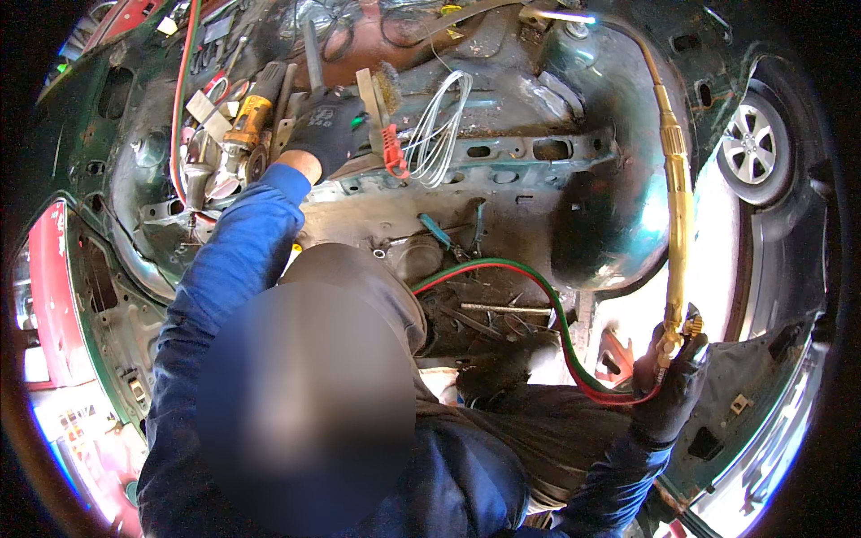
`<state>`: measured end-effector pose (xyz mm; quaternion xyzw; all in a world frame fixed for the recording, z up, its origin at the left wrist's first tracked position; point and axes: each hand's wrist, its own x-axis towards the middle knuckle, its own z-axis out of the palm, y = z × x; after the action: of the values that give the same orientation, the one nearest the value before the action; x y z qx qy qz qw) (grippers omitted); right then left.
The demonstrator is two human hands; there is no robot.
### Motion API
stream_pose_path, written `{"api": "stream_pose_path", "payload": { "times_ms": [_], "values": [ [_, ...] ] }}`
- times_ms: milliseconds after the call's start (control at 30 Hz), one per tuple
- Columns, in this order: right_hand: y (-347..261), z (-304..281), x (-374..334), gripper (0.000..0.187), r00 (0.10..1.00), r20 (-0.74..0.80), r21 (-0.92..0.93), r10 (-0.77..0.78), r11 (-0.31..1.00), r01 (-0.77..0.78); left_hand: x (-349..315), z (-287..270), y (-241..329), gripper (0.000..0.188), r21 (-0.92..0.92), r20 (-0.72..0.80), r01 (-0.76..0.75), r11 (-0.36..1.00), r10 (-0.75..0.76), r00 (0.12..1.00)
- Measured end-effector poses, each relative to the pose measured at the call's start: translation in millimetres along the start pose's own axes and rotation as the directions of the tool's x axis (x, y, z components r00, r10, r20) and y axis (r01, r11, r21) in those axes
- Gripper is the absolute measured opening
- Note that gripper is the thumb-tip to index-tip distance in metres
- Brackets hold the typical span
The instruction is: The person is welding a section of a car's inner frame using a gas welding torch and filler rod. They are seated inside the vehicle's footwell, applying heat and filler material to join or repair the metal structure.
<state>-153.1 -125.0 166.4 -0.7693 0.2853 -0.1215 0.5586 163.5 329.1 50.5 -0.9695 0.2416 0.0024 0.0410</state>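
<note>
My right hand (668, 386), in a dark glove, grips the lower end of a brass gas torch (677, 206) by its valves. Its long neck bends left at the top, where the tip gleams white; I cannot tell whether it is lit. A red and green twin hose (558, 314) curves left from the torch's base. At upper left my gloved left hand (327, 125) has its fingers curled over the tools; a bit of green shows at them, but what they hold is hidden. A flat grey bar (312, 54) sticks out beyond it. Right beside lies a wire brush (386, 90).
Left of that hand lies a yellow angle grinder (253, 112). A red-handled clamp (393, 151) and a coil of pale wire (444, 130) rest on the dark green car body (587, 211). Teal-handled pliers (436, 230) lie lower down. A red hose (181, 99) runs along the left.
</note>
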Motion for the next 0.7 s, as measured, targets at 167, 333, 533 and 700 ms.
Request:
{"api": "stream_pose_path", "payload": {
  "times_ms": [167,333,533,700],
  "values": [
    [6,-9,8,0.048,0.983,0.105,-0.089,-0.149,0.983,0.159,24,-4,27,0.058,-0.066,-0.215,-0.018,0.998,0.003,0.977],
    [6,-16,14,0.089,0.905,0.313,-0.402,-0.288,0.823,0.401,86,-2,91,0.094,-0.207,0.239,0.006,0.978,0.045,0.970],
    [-8,5,15,0.058,0.977,0.089,-0.092,-0.195,0.975,0.203,126,45,108,0.072,-0.049,0.049,0.284,0.958,-0.281,0.958],
    [18,-20,19,0.049,0.876,0.197,-0.383,-0.439,0.789,0.481,153,51,97,0.069,-0.212,0.091,0.357,0.910,-0.345,0.934]
  ]
}}
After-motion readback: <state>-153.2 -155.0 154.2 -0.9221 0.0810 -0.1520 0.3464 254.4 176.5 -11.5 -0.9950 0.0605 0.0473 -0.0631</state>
